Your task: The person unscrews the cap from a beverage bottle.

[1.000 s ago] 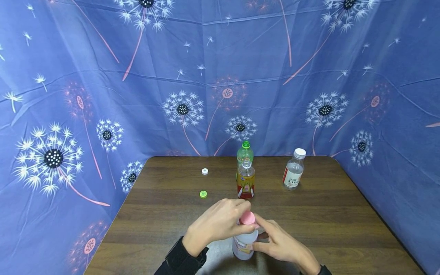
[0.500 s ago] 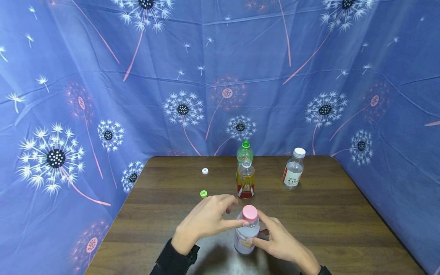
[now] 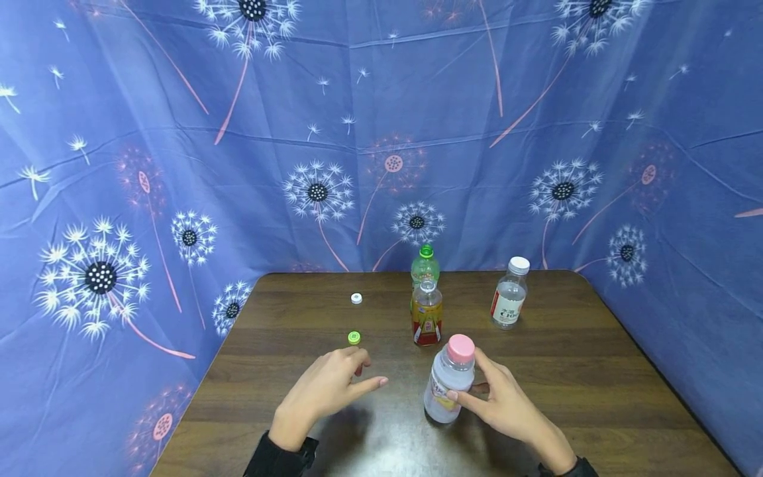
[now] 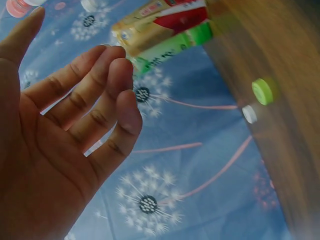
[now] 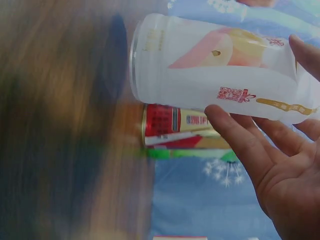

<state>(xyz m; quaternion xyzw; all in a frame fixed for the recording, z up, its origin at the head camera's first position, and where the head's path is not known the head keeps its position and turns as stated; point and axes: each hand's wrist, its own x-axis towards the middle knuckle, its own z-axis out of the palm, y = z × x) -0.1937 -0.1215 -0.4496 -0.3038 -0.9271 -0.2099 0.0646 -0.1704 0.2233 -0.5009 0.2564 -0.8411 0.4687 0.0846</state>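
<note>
In the head view, the pink-capped bottle (image 3: 446,384) is at the right hand (image 3: 507,404), which grips its side with the thumb in front and the fingers round the far side; the left hand (image 3: 328,387) is to the bottle's left, well apart from it, relaxed and unclosed, its fingers loosely bent and its thumb pointing toward the bottle; whether the bottle's base touches the bench (image 3: 620,411) is hard to tell; the green cap (image 3: 354,338) lies just beyond the left hand, with the white cap (image 3: 356,298) farther back; the yellow-labelled bottle (image 3: 426,321) stands in front of the green bottle (image 3: 424,266), both beyond the gripped bottle, and the white-capped bottle (image 3: 509,298) stands to their right.

In the left wrist view, the left palm faces the camera with the fingers gently curved; the pink cap shows at the upper left corner, past the thumb; the two loose caps lie on the bench at the right.

In the right wrist view, the bottle lies between the right hand's digits, its printed label showing; the yellow-labelled bottle is behind it; the patterned cloth (image 5: 195,200) hangs beyond.
</note>
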